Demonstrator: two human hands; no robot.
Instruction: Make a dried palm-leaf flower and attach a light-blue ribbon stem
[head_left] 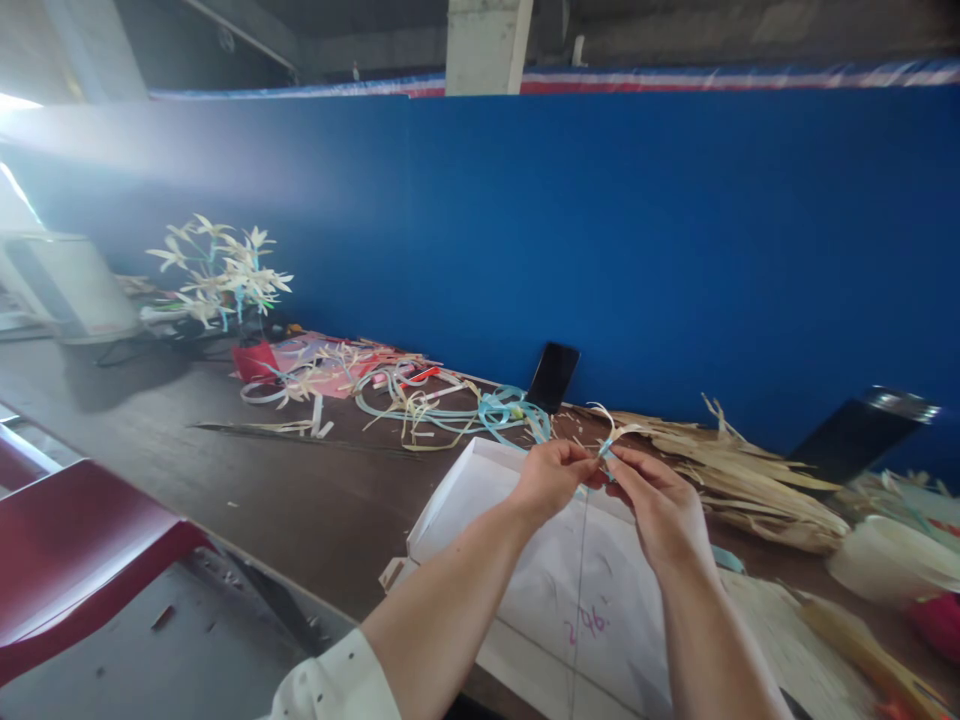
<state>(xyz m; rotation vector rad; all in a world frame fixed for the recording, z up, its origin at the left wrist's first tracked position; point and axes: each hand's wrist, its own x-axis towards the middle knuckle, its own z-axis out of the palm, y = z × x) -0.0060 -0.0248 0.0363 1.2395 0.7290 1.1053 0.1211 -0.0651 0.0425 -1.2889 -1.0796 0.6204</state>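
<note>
Pinched between my two hands is a small pale husk flower (616,432) with a few thin petals spreading upward. My left hand (551,482) grips at its base, thumb and finger pressed together. From the other side my right hand (664,505) closes its fingertips on the same spot, where a bit of light blue strip (606,450) shows. A thin dark wire stem (581,580) runs down from the fingers. Below them lies an open white cardboard box (517,600) with pink handwriting on it.
Dried husks (750,470) lie at the right, near a white tub (892,560) and a black cylinder (862,435). A phone (553,375) leans against the blue partition (675,250). Coiled light blue strips (442,412) and a pot of finished flowers (225,270) stand left.
</note>
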